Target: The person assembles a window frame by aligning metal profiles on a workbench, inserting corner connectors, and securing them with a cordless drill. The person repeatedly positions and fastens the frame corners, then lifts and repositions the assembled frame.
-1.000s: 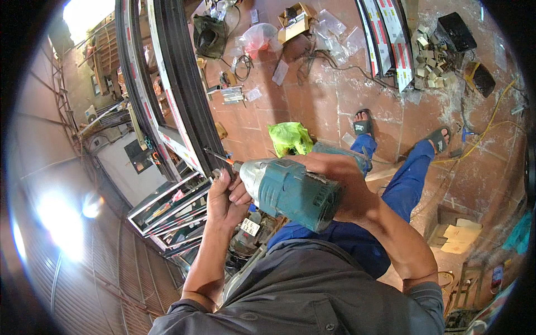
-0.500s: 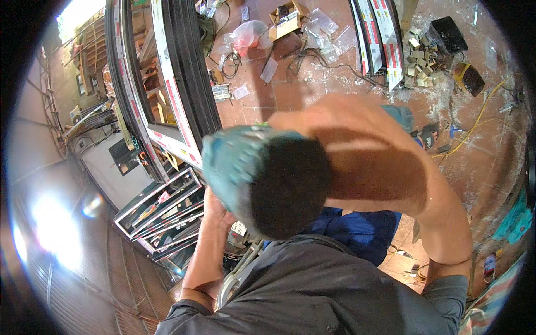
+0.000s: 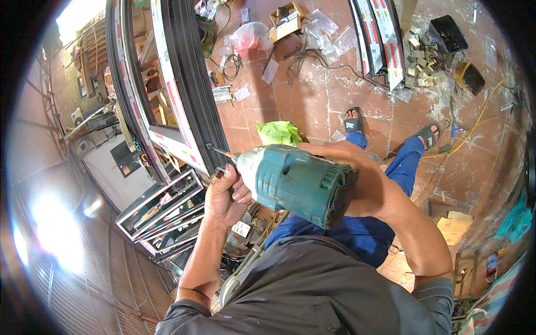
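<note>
A teal cordless drill [image 3: 293, 181] lies across the middle of the view, its body pointing left. My right hand [image 3: 343, 151] is wrapped round its handle, mostly hidden by the drill's body. The thin bit [image 3: 220, 149] meets the dark edge of an upright black frame [image 3: 192, 84] near its lower corner. Just below the bit, my left hand [image 3: 226, 198] is closed, thumb and fingers pinched beside the frame's corner. What it pinches, if anything, is too small to make out.
Several narrow frames [image 3: 162, 209] lean at the lower left. Bright green cloth or plastic [image 3: 278, 134] lies on the tiled floor beyond the drill. Farther off are wrapped profiles [image 3: 379, 42], small cut blocks [image 3: 421, 64], an open cardboard box [image 3: 287, 22] and a yellow cable [image 3: 480, 120].
The drill has swung down and turned, and its bit now shows against the frame. My right forearm has dropped, uncovering my feet and the green piece. My left hand stays near the corner.
</note>
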Motion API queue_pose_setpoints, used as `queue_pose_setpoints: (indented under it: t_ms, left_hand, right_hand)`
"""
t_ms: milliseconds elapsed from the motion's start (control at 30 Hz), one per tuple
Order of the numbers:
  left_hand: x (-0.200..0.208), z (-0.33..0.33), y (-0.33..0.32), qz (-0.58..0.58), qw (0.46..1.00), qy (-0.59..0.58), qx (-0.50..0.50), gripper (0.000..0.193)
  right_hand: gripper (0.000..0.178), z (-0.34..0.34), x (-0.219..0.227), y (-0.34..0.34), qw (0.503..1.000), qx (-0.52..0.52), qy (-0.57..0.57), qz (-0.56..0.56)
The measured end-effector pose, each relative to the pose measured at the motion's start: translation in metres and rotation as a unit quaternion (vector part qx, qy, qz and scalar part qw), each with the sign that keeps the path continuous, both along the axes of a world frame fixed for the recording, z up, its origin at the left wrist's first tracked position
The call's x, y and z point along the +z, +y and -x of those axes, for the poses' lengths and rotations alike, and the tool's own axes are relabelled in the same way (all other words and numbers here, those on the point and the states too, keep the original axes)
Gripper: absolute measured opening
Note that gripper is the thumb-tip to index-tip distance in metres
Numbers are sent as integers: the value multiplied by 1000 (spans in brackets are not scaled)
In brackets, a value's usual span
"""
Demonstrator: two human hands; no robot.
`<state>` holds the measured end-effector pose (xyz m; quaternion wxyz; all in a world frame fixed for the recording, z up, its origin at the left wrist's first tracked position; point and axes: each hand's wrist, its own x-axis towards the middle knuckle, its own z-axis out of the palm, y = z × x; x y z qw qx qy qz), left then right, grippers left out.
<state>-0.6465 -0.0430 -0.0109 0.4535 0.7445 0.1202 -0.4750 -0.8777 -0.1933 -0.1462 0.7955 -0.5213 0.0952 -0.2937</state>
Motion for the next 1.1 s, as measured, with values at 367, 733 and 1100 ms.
queue_pose_setpoints:
  t_ms: [367, 733, 1100]
  left_hand:
    - [0, -4, 4, 19, 1000, 15, -18, 30]
    - [4, -3, -1, 50, 997, 48, -30, 32]
    - [-13, -13, 9, 104, 992, 50, -45, 30]
  right_hand:
    - [64, -3, 13, -13, 996, 46, 77, 7]
    - [57, -13, -5, -21, 997, 40, 72, -4]
    - [39, -7, 2, -24, 992, 68, 100, 20]
